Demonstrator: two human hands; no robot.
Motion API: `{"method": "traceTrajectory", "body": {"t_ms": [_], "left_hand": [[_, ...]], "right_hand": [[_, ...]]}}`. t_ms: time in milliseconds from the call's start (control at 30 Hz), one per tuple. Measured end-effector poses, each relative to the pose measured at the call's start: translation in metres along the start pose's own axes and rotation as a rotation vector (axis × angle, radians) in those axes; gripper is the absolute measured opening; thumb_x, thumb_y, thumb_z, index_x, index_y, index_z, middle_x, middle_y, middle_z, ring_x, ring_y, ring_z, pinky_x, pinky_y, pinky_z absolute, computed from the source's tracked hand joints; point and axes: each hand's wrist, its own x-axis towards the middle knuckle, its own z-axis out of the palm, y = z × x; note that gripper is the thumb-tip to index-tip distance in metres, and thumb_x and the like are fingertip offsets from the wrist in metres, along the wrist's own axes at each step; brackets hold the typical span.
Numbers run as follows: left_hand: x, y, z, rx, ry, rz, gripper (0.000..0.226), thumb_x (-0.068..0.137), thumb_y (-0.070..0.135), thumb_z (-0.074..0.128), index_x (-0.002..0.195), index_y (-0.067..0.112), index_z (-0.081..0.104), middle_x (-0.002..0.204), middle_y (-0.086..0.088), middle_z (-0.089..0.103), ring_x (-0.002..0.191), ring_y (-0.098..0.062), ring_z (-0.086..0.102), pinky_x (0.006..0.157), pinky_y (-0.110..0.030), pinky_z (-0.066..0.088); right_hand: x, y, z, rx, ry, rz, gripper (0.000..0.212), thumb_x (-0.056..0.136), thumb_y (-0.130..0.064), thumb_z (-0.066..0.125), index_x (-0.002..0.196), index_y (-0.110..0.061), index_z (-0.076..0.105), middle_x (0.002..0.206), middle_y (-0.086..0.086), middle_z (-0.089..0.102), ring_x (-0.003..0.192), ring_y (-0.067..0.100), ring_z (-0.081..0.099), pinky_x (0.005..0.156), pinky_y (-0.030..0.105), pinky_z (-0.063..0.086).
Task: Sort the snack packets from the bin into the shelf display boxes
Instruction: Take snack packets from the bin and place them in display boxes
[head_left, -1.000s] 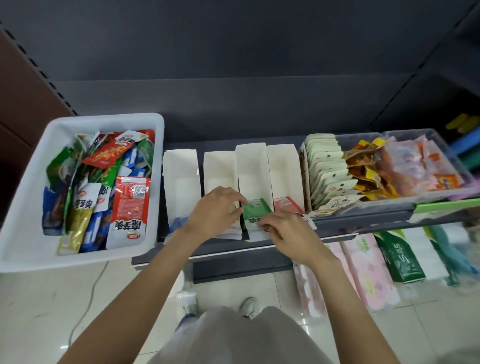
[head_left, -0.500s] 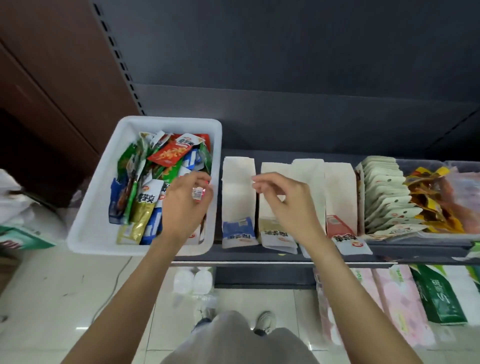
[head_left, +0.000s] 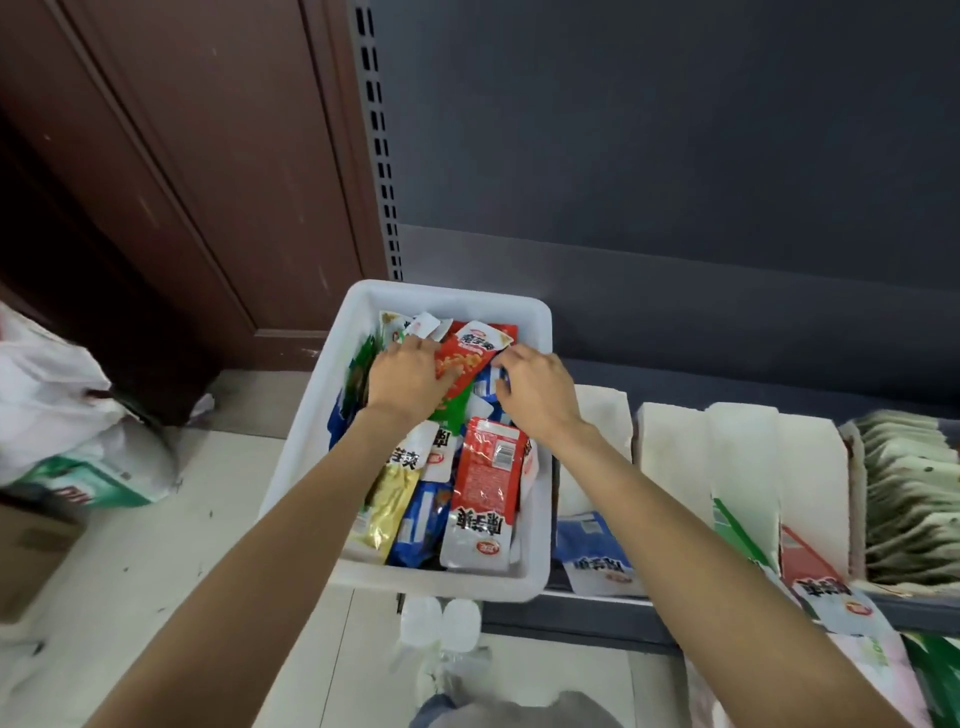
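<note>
A white bin (head_left: 540, 332) holds several mixed snack packets, among them an orange-red packet (head_left: 467, 358) and a long red packet (head_left: 485, 483). My left hand (head_left: 405, 379) lies on the pile at the bin's far left, fingers stretched forward and thumb on the orange-red packet. My right hand (head_left: 535, 387) is at the bin's far right, fingers curled on the edge of a blue-and-white packet (head_left: 485, 382). To the right on the shelf stand white display boxes (head_left: 670, 457); one holds a blue packet (head_left: 592, 545), others a green packet (head_left: 737, 530) and a red packet (head_left: 810, 566).
A tray of pale stacked packets (head_left: 909, 493) sits at the far right of the shelf. A white plastic bag (head_left: 52, 405) and a cardboard box (head_left: 26, 545) lie on the floor at left. Clear bottles (head_left: 441, 618) stand under the bin's front edge.
Both hands left the display boxes and moved left into the bin. The green packet stays in its box. My view swung left.
</note>
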Motion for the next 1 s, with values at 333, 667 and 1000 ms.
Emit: {"method": "traceTrajectory", "body": {"t_ms": [333,667,1000], "left_hand": [[0.011,0.022,0.0,0.111,-0.251,-0.105,0.075,0.079,0.065,0.057,0.126,0.008,0.044,0.144,-0.02,0.026,0.108,-0.031,0.059,0.083,-0.036,0.049],[-0.041,0.029,-0.047,-0.886,0.072,-0.161,0.039,0.083,0.03,0.07,0.114,0.017,0.05,0.106,0.0,0.065,0.092,-0.016,0.065,0.077,-0.031,0.053],[-0.105,0.086,-0.066,-1.129,-0.438,0.06,0.029,0.074,0.024,0.077,0.098,0.024,0.06,0.094,0.008,0.07,0.082,-0.009,0.069,0.068,-0.022,0.055]], "right_hand": [[-0.007,0.005,0.008,0.059,-0.049,0.048,0.035,0.096,-0.026,0.052,0.13,-0.018,0.055,0.14,0.0,0.046,0.122,0.019,0.05,0.107,0.032,0.035],[-0.036,-0.005,-0.042,1.099,0.161,0.408,0.042,0.092,-0.024,0.061,0.13,-0.019,0.045,0.117,-0.007,0.058,0.109,0.01,0.057,0.08,0.016,0.047],[-0.139,0.052,-0.101,1.291,0.054,0.512,0.022,0.087,-0.024,0.065,0.108,-0.022,0.06,0.091,-0.003,0.072,0.076,0.004,0.068,0.056,0.019,0.051]]}}
